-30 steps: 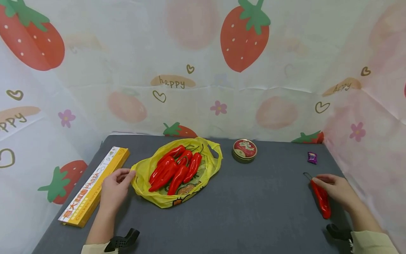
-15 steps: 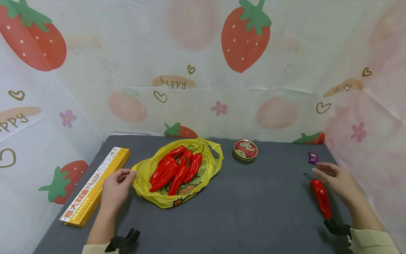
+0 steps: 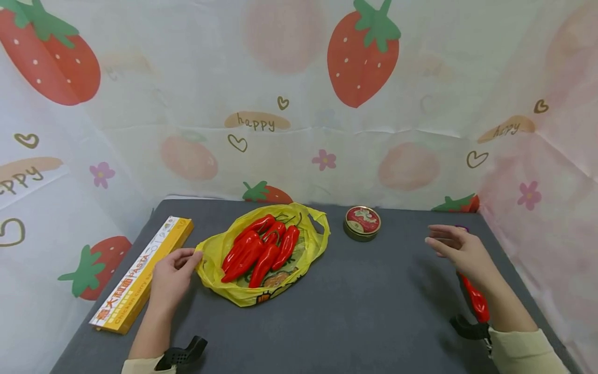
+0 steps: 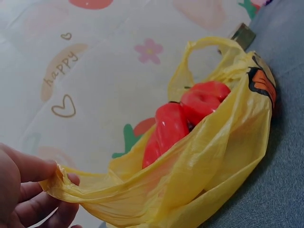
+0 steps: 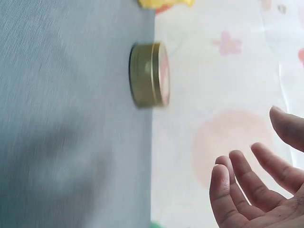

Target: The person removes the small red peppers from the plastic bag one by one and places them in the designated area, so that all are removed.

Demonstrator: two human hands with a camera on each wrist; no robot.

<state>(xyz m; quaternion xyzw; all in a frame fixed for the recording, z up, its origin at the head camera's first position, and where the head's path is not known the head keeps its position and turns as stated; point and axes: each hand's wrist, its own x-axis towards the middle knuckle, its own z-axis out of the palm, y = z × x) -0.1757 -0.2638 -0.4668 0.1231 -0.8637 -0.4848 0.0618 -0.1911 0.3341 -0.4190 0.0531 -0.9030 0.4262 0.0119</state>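
Observation:
My left hand [image 3: 174, 278] pinches the left edge of a yellow plastic bag [image 3: 212, 259] between thumb and fingers; the left wrist view shows the bag's rim [image 4: 71, 183] drawn out by that grip. Several glossy red chili peppers [image 3: 243, 259] lie in the bag's opening. On the right, my right hand [image 3: 460, 254] is raised above the table, fingers loosely extended, holding nothing. Beneath its forearm lies a single red chili pepper [image 3: 477, 304], partly covered by the hand and arm. A round red-lidded tin [image 3: 362, 223] stands between bag and right hand, apart from both.
A yellow and white pasta box [image 3: 140, 275] lies slanted at the table's left, beside my left arm. Behind the right hand a small purple packet [image 3: 462, 227] is mostly hidden. A strawberry-print cloth [image 3: 299, 171] hangs behind the grey table [image 3: 336, 322].
My right hand has left the lone chili pepper, first rising toward the purple packet, then swinging left and up over the table. The left hand keeps its pinch on the bag.

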